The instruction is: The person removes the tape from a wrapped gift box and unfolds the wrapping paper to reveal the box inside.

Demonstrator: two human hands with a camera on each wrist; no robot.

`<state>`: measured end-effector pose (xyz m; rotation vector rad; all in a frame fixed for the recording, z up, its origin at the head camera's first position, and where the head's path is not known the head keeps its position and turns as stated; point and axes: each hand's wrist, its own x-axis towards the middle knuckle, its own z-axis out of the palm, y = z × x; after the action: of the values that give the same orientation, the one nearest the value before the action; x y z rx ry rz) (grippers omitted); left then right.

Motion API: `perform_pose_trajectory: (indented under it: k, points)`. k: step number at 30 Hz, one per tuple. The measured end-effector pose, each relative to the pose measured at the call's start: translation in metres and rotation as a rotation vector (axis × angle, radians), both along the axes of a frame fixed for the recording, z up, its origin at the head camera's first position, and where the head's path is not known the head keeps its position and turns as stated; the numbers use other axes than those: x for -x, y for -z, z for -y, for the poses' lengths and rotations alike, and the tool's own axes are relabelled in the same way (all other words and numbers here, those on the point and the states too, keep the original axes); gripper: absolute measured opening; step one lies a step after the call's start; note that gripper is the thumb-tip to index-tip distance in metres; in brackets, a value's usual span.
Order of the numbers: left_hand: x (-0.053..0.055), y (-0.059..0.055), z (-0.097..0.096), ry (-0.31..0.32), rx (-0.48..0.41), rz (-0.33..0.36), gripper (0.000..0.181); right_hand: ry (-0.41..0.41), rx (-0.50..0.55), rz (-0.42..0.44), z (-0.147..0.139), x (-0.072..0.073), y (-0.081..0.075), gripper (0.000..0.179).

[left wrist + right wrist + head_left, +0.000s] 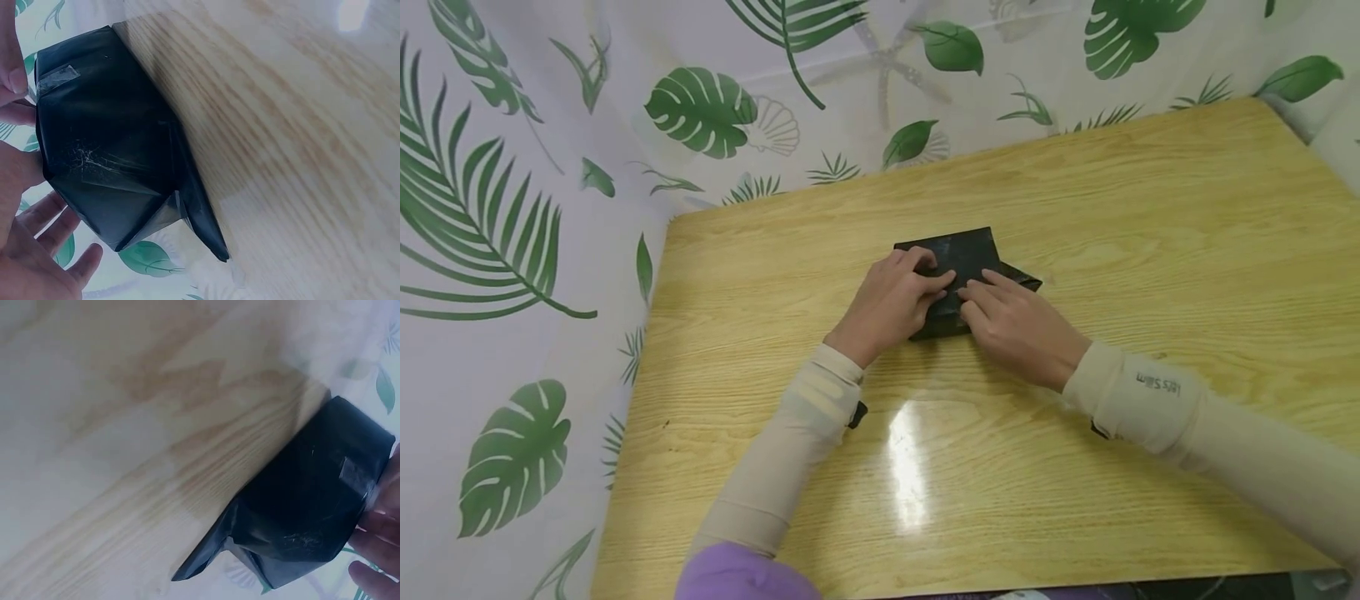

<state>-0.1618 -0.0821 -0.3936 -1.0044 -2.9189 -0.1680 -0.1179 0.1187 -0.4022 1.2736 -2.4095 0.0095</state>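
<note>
A small box-shaped packet (964, 254), wrapped in black sheeting, lies on the wooden table. A loose pointed flap (1021, 278) of the wrapping sticks out at its right. My left hand (891, 300) rests on the packet's top left part, fingers bent loosely and tips against the surface. From the right, my right hand (1018, 329) lays its extended fingers on the top, close to the left hand's tips. A strip of clear tape (59, 79) shows on the packet's side in the left wrist view. In the right wrist view the flap (201, 557) slants down to the table.
The wood-grain table (760, 275) extends around the packet on all sides. Behind it and at the left hangs a white curtain (625, 125) printed with green leaves. Light glares off the tabletop in front of the packet.
</note>
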Motion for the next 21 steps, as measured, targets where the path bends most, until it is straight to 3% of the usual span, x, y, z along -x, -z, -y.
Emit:
perform_pose_trajectory:
  k: [14, 21]
  points:
    - [-0.001, 0.001, -0.001, -0.01, 0.006, 0.011, 0.036, 0.031, -0.048, -0.079, 0.003, -0.018, 0.001, 0.011]
    - [-0.001, 0.001, -0.001, -0.006, 0.006, -0.001, 0.036, 0.016, -0.066, -0.07, 0.004, -0.029, 0.002, 0.009]
